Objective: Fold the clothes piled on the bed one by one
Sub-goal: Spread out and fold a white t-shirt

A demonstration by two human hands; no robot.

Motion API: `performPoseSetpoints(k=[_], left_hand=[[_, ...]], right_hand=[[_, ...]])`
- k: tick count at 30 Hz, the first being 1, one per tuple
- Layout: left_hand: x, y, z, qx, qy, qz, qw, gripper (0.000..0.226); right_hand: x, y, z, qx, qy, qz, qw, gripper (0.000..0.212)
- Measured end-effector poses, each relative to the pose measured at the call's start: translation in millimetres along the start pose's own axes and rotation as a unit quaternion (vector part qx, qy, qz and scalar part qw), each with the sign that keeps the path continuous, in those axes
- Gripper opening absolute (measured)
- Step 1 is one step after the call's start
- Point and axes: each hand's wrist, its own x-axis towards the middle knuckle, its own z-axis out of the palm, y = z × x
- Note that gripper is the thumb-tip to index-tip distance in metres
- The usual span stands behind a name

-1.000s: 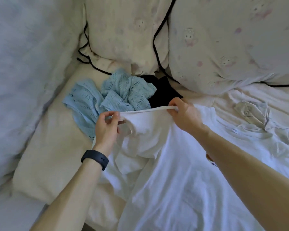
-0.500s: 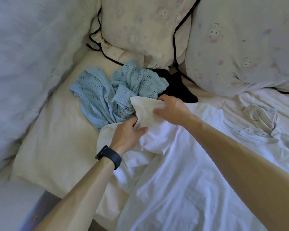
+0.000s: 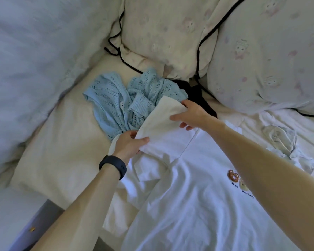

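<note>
Both hands have drawn apart since half a second ago, when they were bunched close together on the cloth; the sleeve is now pulled flat between them. The left hand pinches its near corner, thumb on top and fingers curled beneath. The right hand, at 2 o'clock from the left one, pinches the far edge the same way, thumb over the cloth. The sleeve belongs to a white T-shirt that lies spread on the bed from the middle of the view toward 5 o'clock. A small bear print shows beside the right forearm. A black band sits on the left wrist. At 11 o'clock from the sleeve, touching it, lies a crumpled blue cardigan. A black garment lies at 12 o'clock, behind the right hand. A pale grey garment lies crumpled at 3 o'clock. Pillows lean from 12 to 2 o'clock.
</note>
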Motion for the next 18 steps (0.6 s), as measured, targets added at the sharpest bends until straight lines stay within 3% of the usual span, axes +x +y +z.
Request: performPoseSetpoints(k=[4, 7, 10, 12, 15, 18], left_hand=[[-4, 3, 9, 0.042, 0.053, 0.015, 0.998, 0.016], [-34, 16, 24, 0.05, 0.129, 0.155, 0.978, 0.016], [-82, 19, 53, 0.052, 0.126, 0.319, 0.938, 0.011], [-114, 9, 78, 0.116, 0.084, 0.422, 0.895, 0.014], [-149, -26, 119, 0.264, 0.008, 0.535, 0.803, 0.024], [-173, -69, 151, 0.467, -0.127, 0.54, 0.688, 0.042]], right_hand=[[5, -12, 0, -0.004, 0.046, -0.025, 0.999, 0.036], [-16, -2, -12, 0.141, 0.133, -0.048, 0.98, 0.02], [-62, 37, -34, 0.249, 0.191, -0.041, 0.949, 0.031], [-100, 78, -46, 0.261, 0.212, -0.02, 0.942, 0.035], [-151, 146, -56, 0.119, 0.216, 0.018, 0.969, 0.051], [-179, 204, -59, -0.054, 0.136, 0.089, 0.985, 0.051]])
